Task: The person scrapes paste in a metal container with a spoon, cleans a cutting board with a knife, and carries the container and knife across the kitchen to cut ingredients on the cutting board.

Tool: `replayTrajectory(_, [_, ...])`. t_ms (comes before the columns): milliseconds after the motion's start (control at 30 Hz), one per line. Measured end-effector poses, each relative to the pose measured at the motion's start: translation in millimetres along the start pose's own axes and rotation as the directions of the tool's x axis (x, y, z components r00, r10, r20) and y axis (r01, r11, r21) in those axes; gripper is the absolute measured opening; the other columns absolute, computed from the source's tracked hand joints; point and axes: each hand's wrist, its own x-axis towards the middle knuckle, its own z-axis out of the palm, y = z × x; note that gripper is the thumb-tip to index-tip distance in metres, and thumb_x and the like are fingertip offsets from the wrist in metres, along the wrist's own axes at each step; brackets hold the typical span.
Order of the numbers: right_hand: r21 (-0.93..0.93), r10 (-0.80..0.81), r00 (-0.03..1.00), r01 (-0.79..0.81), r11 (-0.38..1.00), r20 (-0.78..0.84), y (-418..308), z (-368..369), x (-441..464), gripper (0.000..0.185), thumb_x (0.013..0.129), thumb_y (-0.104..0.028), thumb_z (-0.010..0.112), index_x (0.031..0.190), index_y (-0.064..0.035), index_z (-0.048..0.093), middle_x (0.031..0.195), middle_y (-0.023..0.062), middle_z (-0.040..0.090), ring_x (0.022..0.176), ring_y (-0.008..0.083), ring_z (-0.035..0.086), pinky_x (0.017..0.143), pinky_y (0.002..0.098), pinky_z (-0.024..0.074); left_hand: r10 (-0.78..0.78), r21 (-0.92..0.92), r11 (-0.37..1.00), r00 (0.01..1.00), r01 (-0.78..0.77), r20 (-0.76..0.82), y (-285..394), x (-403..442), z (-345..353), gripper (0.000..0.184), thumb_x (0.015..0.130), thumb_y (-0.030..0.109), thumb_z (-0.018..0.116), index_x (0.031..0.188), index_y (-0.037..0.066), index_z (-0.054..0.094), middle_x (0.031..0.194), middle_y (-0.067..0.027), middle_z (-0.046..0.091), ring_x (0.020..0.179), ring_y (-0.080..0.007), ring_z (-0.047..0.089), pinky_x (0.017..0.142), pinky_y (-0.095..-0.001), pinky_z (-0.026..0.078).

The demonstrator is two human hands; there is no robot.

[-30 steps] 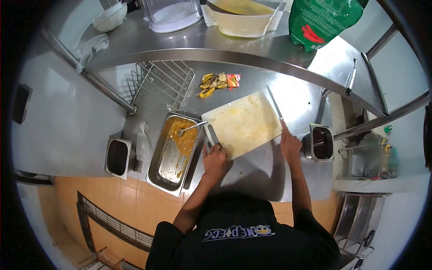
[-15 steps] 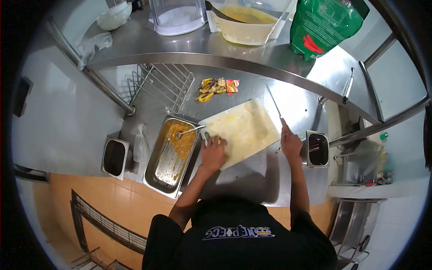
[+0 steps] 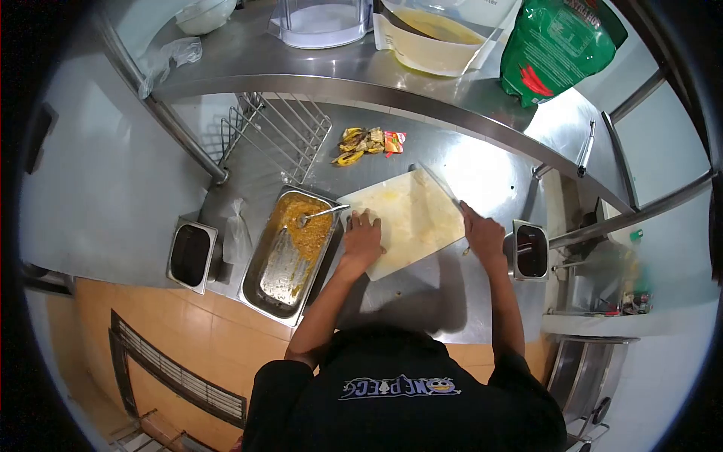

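A pale, stained cutting board (image 3: 410, 215) lies at an angle on the steel counter. My left hand (image 3: 363, 239) rests on its left part, fingers stretched out and slightly apart; a small dark bit shows beside the palm. My right hand (image 3: 483, 233) is closed around the handle of a long knife (image 3: 439, 181), whose blade runs along the board's upper right edge. To the left of the board is a steel pan (image 3: 279, 286) with an orange-brown chopped mixture (image 3: 307, 239) and a spoon (image 3: 325, 214) leaning in it.
Banana peels (image 3: 354, 147) and a small red packet (image 3: 395, 142) lie behind the board. A wire rack (image 3: 290, 135) stands at the back left. Steel containers flank the work area, one left (image 3: 191, 256), one right (image 3: 531, 250). The overhead shelf (image 3: 339, 87) carries a green pouch (image 3: 557, 53) and a tub (image 3: 429, 53).
My right hand has shifted a little left, bringing the knife from beside the board to its right edge. My left hand has moved slightly right on the board. The view has shifted a little.
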Motion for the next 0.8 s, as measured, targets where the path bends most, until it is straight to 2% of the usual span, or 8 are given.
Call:
replayTrajectory(133, [-0.015,-0.081,0.989,0.084,0.996,0.127,-13.0,-16.3,-14.9,0.035,0.104,-0.040,0.051,0.136,-0.0334,0.065,0.068,0.0200,0.068,0.065,0.0398,0.070,0.062,0.0550,0.0555,-0.025,0.052,0.998,0.999,0.023,0.032,7.8,5.5,-1.4,0.085,0.066,0.037,0.092,0.138,0.006,0.058,0.151,-0.0241,0.046,0.142,-0.0500,0.040,0.117,-0.0551,0.035])
replayTrajectory(333, [-0.075,0.044,0.999,-0.042,0.996,0.026,22.7,16.2,6.8,0.040,0.103,-0.040,0.055,0.142,-0.0316,0.060,0.070,0.0186,0.068,0.067,0.0392,0.070,0.063,0.0536,0.0545,-0.006,0.026,1.000,1.000,0.006,0.014,4.8,7.6,-1.4,0.084,0.065,0.036,0.092,0.135,0.004,0.060,0.149,-0.0248,0.048,0.139,-0.0508,0.043,0.117,-0.0552,0.035])
replayTrajectory(433, [-0.091,-0.107,0.990,0.099,0.991,-0.091,3.7,55.7,-31.7,0.041,0.102,-0.035,0.055,0.143,-0.0325,0.059,0.067,0.0148,0.069,0.049,0.0353,0.065,0.049,0.0497,0.0526,0.002,0.014,1.000,1.000,-0.001,-0.031,1.6,4.9,4.0,0.084,0.065,0.037,0.092,0.135,0.003,0.060,0.149,-0.0246,0.048,0.139,-0.0505,0.043,0.117,-0.0546,0.035])
replayTrajectory(533, [0.134,-0.271,0.941,0.301,0.944,-0.202,-22.8,58.0,-73.8,0.046,0.103,-0.035,0.052,0.148,-0.0344,0.052,0.079,0.0125,0.074,0.056,0.0314,0.069,0.054,0.0525,0.0543,-0.009,0.012,1.000,0.999,0.010,-0.044,3.7,3.1,2.9,0.084,0.066,0.037,0.092,0.135,0.002,0.060,0.150,-0.0245,0.047,0.140,-0.0502,0.042,0.117,-0.0543,0.035])
replayTrajectory(600, [-0.117,-0.160,0.982,0.171,0.978,0.098,-27.7,54.9,-89.8,0.047,0.103,-0.034,0.052,0.150,-0.0350,0.051,0.083,0.0110,0.075,0.059,0.0332,0.070,0.057,0.0536,0.0544,0.007,-0.002,1.000,0.999,-0.007,-0.034,1.0,1.5,2.5,0.086,0.066,0.037,0.092,0.136,0.001,0.058,0.150,-0.0245,0.046,0.140,-0.0498,0.041,0.117,-0.0541,0.034])
replayTrajectory(633, [-0.268,-0.202,0.977,0.178,0.947,-0.067,-1.2,86.5,-91.6,0.054,0.102,-0.035,0.052,0.155,-0.0341,0.042,0.068,0.0107,0.069,0.052,0.0345,0.066,0.047,0.0517,0.0509,0.021,-0.014,1.000,0.999,-0.022,-0.035,-1.1,-0.2,1.7,0.088,0.067,0.037,0.092,0.138,0.000,0.057,0.151,-0.0245,0.045,0.141,-0.0494,0.040,0.118,-0.0539,0.034])
replayTrajectory(733, [-0.058,0.123,0.989,-0.128,0.990,-0.078,31.8,87.7,-69.7,0.053,0.102,-0.035,0.052,0.154,-0.0329,0.044,0.067,0.0092,0.070,0.050,0.0349,0.065,0.046,0.0506,0.0508,0.031,-0.027,0.999,1.000,-0.031,0.002,-1.3,-1.2,-2.6,0.090,0.068,0.036,0.091,0.141,-0.001,0.053,0.154,-0.0253,0.041,0.143,-0.0501,0.037,0.119,-0.0541,0.033])
replayTrajectory(800, [0.045,0.124,0.989,-0.120,0.992,-0.086,34.7,89.4,-78.0,0.052,0.102,-0.036,0.051,0.154,-0.0330,0.044,0.067,0.0100,0.069,0.052,0.0355,0.066,0.048,0.0512,0.0516,0.024,-0.025,0.999,0.999,-0.023,0.028,0.3,1.1,-4.3,0.093,0.070,0.036,0.090,0.144,-0.002,0.050,0.155,-0.0253,0.039,0.144,-0.0502,0.035,0.119,-0.0537,0.032])
